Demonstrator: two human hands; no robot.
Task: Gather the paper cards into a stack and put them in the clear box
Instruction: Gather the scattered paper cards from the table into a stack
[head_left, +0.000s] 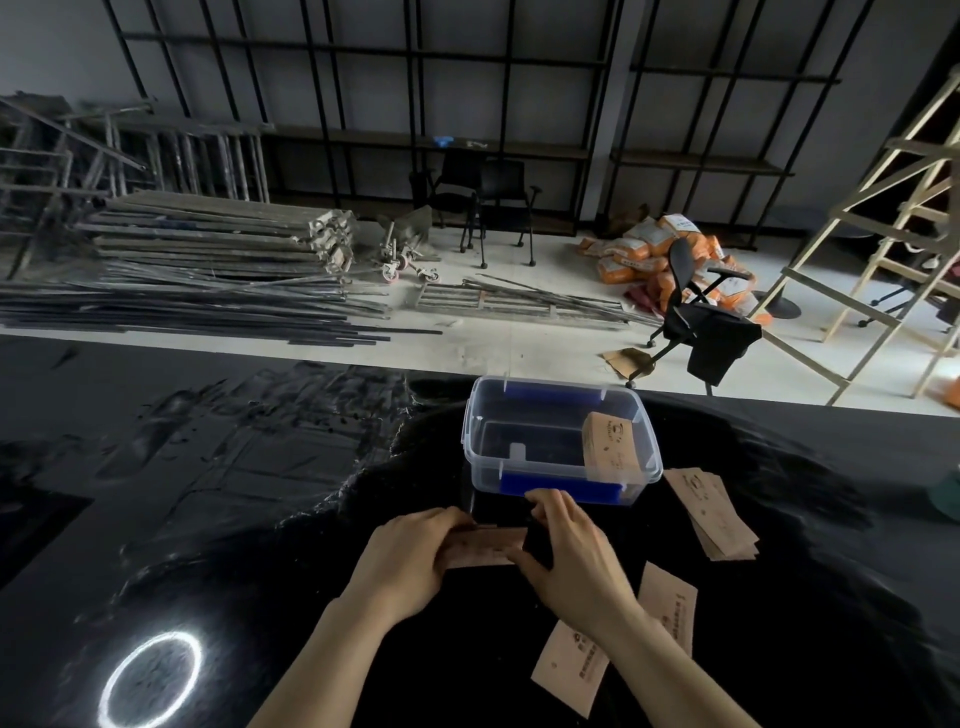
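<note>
Both hands met at centre-bottom of frame: left hand (410, 558) & right hand (574, 553) each had a closed grip on a card stack (480, 545), just in front of the clear box (558, 449) on the black counter (260, 519). One bundle (610, 447) stood inside the box; loose cards (711, 514) lay at right.

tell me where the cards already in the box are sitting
In the head view, a stack of cards leans at the right end of the clear box, beyond both hands.
</note>
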